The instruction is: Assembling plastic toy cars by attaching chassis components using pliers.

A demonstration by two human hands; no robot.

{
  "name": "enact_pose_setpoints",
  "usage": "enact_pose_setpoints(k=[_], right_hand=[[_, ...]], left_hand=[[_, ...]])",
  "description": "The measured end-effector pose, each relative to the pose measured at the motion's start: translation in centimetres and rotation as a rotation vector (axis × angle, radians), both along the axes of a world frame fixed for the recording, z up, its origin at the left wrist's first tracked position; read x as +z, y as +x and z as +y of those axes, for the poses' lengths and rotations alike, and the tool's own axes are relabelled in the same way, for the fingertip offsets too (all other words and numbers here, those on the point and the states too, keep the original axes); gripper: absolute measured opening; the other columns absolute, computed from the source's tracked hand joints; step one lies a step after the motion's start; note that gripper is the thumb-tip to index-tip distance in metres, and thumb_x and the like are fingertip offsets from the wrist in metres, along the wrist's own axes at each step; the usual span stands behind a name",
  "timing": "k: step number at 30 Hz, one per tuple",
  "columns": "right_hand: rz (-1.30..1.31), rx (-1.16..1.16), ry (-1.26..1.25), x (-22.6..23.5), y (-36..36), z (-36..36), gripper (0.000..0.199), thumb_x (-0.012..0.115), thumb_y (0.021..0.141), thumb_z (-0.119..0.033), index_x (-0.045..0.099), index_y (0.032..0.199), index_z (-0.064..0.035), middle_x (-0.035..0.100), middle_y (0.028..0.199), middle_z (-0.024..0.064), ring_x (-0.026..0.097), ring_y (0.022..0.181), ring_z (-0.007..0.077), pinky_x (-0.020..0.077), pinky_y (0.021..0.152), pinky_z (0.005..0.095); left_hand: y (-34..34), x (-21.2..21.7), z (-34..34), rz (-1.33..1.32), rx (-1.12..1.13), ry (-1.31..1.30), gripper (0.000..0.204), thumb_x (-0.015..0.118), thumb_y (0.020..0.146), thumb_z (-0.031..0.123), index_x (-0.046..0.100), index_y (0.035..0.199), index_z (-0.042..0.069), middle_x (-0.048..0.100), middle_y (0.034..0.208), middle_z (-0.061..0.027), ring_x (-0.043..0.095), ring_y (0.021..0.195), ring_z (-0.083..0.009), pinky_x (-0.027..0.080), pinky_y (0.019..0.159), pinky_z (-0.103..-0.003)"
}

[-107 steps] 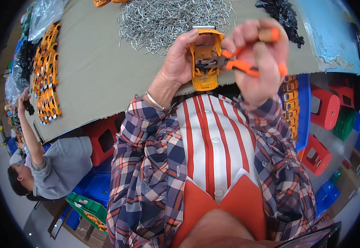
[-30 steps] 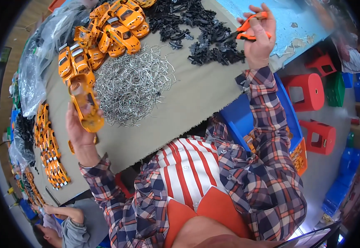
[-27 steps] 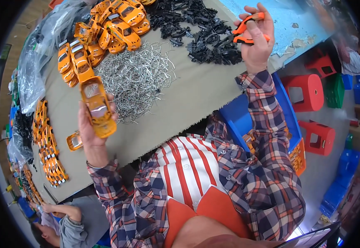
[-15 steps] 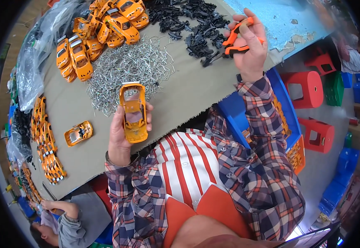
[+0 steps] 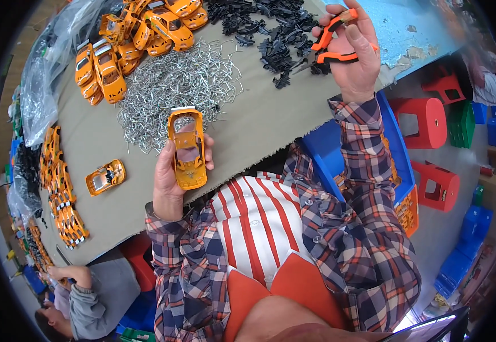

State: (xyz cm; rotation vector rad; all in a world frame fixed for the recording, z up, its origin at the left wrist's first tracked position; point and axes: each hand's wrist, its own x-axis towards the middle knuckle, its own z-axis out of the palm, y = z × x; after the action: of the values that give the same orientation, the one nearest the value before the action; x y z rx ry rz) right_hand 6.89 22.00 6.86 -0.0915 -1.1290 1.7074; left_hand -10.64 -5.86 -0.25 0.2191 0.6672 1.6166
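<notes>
An orange toy car shell (image 5: 191, 175) is held hollow side up in my left hand (image 5: 167, 174), with my thumb on one side and my fingers on the other. My right hand (image 5: 359, 77) grips pliers with orange handles (image 5: 339, 57); the handles stand apart, one behind my thumb. The plier jaws point left at the edge of a heap of small black plastic parts (image 5: 282, 34). Whether they hold a part, I cannot tell. Just beyond the shell lies a heap of bent silvery wire pieces (image 5: 174, 91).
Orange car shells (image 5: 165, 28) are piled at the far left. One more shell (image 5: 107, 178) lies alone, beside rows of shells (image 5: 63, 194). A blue bin (image 5: 325, 154) stands below the table edge, near red stools (image 5: 424, 122). Another person (image 5: 100, 290) sits at left.
My right hand and the pliers have shifted right and slightly up, and the handles look wider apart. The shell in my left hand has moved slightly right and up in view.
</notes>
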Motion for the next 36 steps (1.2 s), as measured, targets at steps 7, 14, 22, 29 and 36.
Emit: enact_pose_setpoints(k=[7, 14, 22, 29, 36], right_hand=[[-0.086, 0.235, 0.075, 0.9, -1.4, -0.1, 0.055, 0.061, 0.081, -0.018, 0.038, 0.128, -0.0007, 0.052, 0.108, 0.0106, 0.054, 0.093, 0.0197, 0.0475, 0.079, 0.0327], [-0.24, 0.383, 0.06, 0.4, -3.4, 0.4, 0.046, 0.056, 0.082, -0.012, 0.042, 0.124, -0.0003, 0.053, 0.102, 0.0093, 0.053, 0.087, 0.0177, 0.0459, 0.073, 0.0294], [-0.23, 0.201, -0.057, -0.6, -3.3, -0.5, 0.034, 0.054, 0.083, -0.007, 0.046, 0.115, 0.0003, 0.051, 0.091, 0.0082, 0.05, 0.078, 0.0152, 0.0441, 0.067, 0.0257], [0.152, 0.278, 0.091, 1.6, -1.9, -5.2, 0.029, 0.048, 0.087, -0.011, 0.047, 0.116, -0.0026, 0.046, 0.093, 0.0072, 0.043, 0.082, 0.0191, 0.0386, 0.067, 0.0368], [0.212, 0.344, 0.015, 0.4, -6.3, -11.6, 0.031, 0.05, 0.086, -0.021, 0.049, 0.115, -0.0077, 0.044, 0.094, 0.004, 0.038, 0.083, 0.0173, 0.0332, 0.071, 0.035]], left_hand=[[0.0, -0.1, 0.0, -0.011, 0.019, -0.014, 0.061, 0.049, 0.087, 0.044, 0.035, 0.13, 0.003, 0.052, 0.107, -0.0209, 0.056, 0.083, -0.0263, 0.051, 0.069, -0.039], [-0.3, -0.3, -0.1, -0.002, 0.01, -0.009, 0.061, 0.049, 0.087, 0.046, 0.036, 0.129, 0.004, 0.052, 0.107, -0.0212, 0.057, 0.085, -0.0277, 0.052, 0.071, -0.041], [0.4, 0.1, 1.0, -0.083, 0.035, -0.021, 0.066, 0.037, 0.087, 0.06, 0.042, 0.122, 0.004, 0.055, 0.101, -0.0199, 0.06, 0.085, -0.0315, 0.052, 0.075, -0.046], [0.0, -0.4, 2.8, -0.094, 0.015, -0.005, 0.067, 0.035, 0.087, 0.061, 0.046, 0.119, 0.003, 0.056, 0.1, -0.0178, 0.061, 0.087, -0.0318, 0.052, 0.075, -0.049], [0.2, 0.5, 2.5, -0.045, 0.065, -0.082, 0.066, 0.041, 0.085, 0.06, 0.047, 0.118, 0.002, 0.055, 0.105, -0.0174, 0.06, 0.089, -0.0324, 0.053, 0.075, -0.049]])
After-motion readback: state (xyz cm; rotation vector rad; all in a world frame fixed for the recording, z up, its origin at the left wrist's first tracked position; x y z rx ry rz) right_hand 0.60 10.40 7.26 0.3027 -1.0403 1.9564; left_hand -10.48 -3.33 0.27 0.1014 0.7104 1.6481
